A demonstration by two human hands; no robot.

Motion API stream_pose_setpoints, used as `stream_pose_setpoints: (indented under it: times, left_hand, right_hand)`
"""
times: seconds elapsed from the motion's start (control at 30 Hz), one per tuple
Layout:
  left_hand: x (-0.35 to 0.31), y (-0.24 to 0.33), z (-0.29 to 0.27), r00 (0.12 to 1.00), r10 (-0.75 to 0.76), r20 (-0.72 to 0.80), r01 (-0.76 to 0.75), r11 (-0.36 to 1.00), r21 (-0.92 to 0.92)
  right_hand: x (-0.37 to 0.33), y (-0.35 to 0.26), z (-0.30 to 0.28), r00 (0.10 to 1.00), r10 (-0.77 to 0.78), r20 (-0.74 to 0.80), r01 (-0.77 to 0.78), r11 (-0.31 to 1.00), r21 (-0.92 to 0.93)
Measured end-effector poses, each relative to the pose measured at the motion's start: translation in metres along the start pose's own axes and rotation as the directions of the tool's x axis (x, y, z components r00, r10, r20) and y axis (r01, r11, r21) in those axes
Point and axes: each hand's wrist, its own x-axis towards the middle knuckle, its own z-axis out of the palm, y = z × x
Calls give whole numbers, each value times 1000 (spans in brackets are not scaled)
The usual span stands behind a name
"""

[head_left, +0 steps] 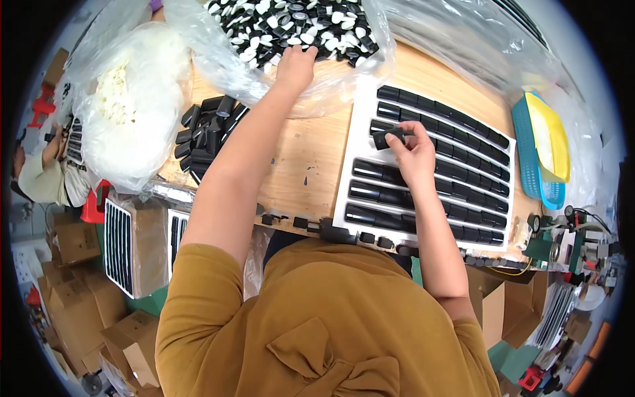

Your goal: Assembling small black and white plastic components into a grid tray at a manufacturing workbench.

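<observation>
Right hand [415, 151]: thumb and fingertips are pinched together on one short black piece [389, 138], over the left part of the tray; whether the piece touches what lies below does not show. A loose pinch on so smooth-looking a surface could let it twist or drop askew.

White tray [358, 119]: it lies on the wooden table [297, 165], bearing long rows of glossy black pieces [377, 193]. The rows sit close together, so a knuckle or wrist dipping low could knock a neighbour out of line (the right forearm already crosses the lower rows).

Left hand [296, 68]: well apart from the right, its fingers bend down at the near edge of the small black and white parts [331, 33]; whether they grip one is hidden. With both colours mixed, a hurried pick could bring up the wrong kind, or two at once.

Clear bag [198, 40]: its loose plastic spreads around those small parts, near the left wrist; a snag there might drag some across the wood.

Loose black heap [205, 132]: it lies on the table just left of the left forearm, where a low elbow sweep could scatter it.
</observation>
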Motion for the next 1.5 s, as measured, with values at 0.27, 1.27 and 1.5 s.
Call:
stream_pose_setpoints:
  times: [0.27, 1.27, 1.5]
  left_hand:
    - [-7, -9, -16, 989, -113, 91, 112, 994, 17]
    - [-206, 61, -86, 859, -322, 398, 429, 27, -903]
    - [-221, 61, -57, 905, -314, 285, 336, 119, -934]
  right_hand:
    - [-13, 3, 18, 995, -103, 13, 102, 947, -303]
    - [-11, 18, -99, 951, -217, 222, 310, 641, -702]
    - [4, 14, -109, 928, -100, 358, 334, 646, -686]
